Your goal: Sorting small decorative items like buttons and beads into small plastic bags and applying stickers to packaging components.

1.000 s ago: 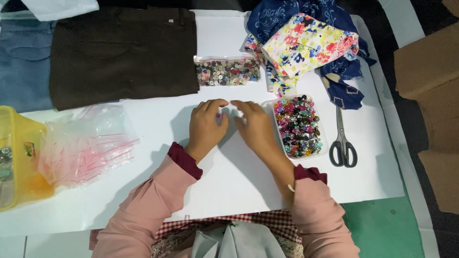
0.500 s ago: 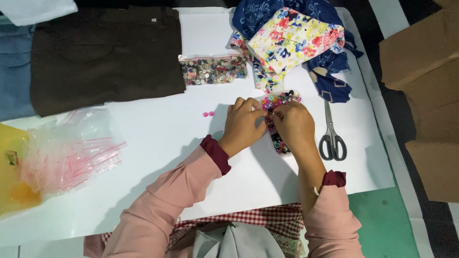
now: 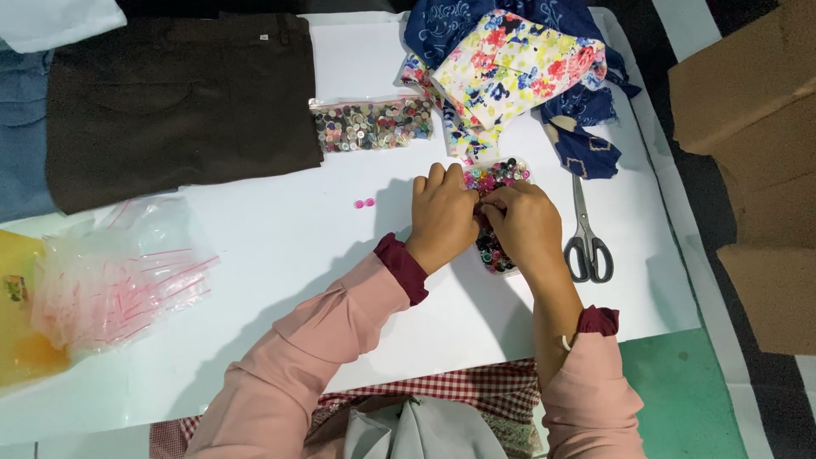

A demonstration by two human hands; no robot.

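Observation:
Both of my hands rest over a clear tray of mixed coloured buttons on the white table. My left hand lies on the tray's left side, fingers curled down among the buttons. My right hand covers the tray's middle, fingertips pinched together next to the left fingers; whether a button is between them is hidden. Two small pink buttons lie loose on the table to the left of my hands.
A clear bag of buttons lies beyond the hands. Scissors lie right of the tray. Floral and blue fabrics, dark brown trousers, small zip bags, a yellow container and cardboard boxes surround the work area.
Both hands moved from the bare table to the right onto the button tray. Two pink buttons now lie on the table where the hands had been. The camera view shifted.

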